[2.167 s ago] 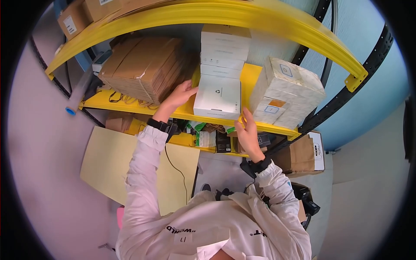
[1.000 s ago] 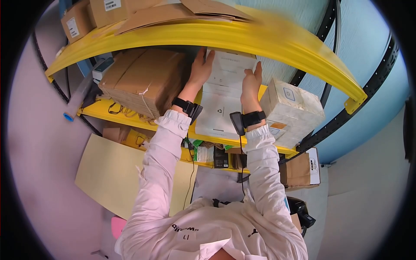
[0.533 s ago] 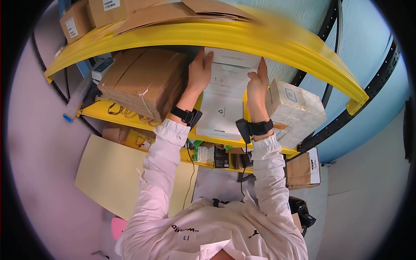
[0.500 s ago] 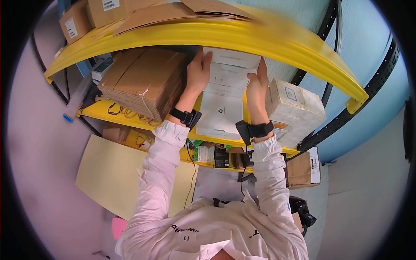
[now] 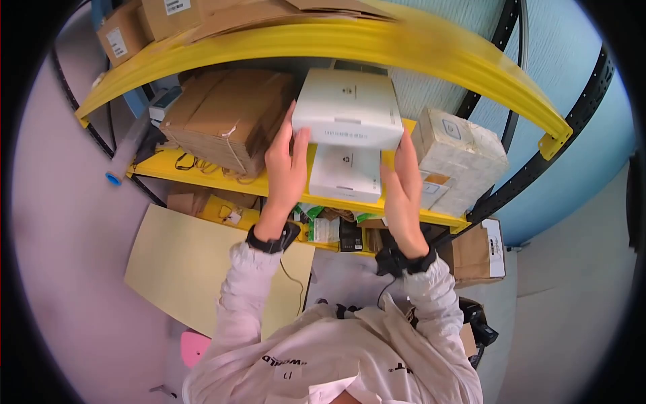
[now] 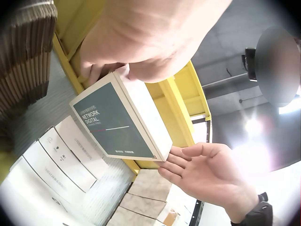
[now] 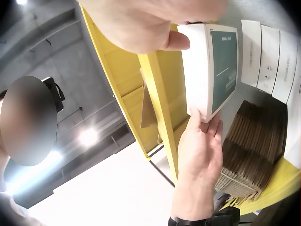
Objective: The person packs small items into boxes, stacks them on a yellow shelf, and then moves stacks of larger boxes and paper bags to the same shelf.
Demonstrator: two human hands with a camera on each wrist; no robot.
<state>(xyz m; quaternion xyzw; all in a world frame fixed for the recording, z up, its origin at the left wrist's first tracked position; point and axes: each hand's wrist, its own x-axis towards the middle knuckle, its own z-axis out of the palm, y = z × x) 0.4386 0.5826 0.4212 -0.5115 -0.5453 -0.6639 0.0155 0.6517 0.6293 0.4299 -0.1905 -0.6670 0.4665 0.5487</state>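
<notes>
A white carton (image 5: 347, 111) is held up in front of the middle shelf, between both hands. My left hand (image 5: 285, 172) grips its left end, thumb at the front face. At the right end, my right hand (image 5: 405, 195) holds it with the fingers along the side. Its underside bears a teal panel (image 6: 117, 123) reading "NETWORK DIGITAL" in the left wrist view. Below the held carton, another white box (image 5: 346, 172) rests on the yellow shelf (image 5: 282, 175). More white boxes (image 7: 268, 56) stand in a row behind, seen in the right wrist view.
Left of the hands is a tied bundle of flat brown cardboard (image 5: 225, 118). A pale marbled wrapped package (image 5: 461, 161) stands at the right. The upper shelf's yellow beam (image 5: 323, 40) runs just above the held carton. A cream board (image 5: 208, 269) lies below at the left.
Both hands first reached up to the rear of the row of white boxes. Now they have drawn one carton off the top, toward the body, over the front box.
</notes>
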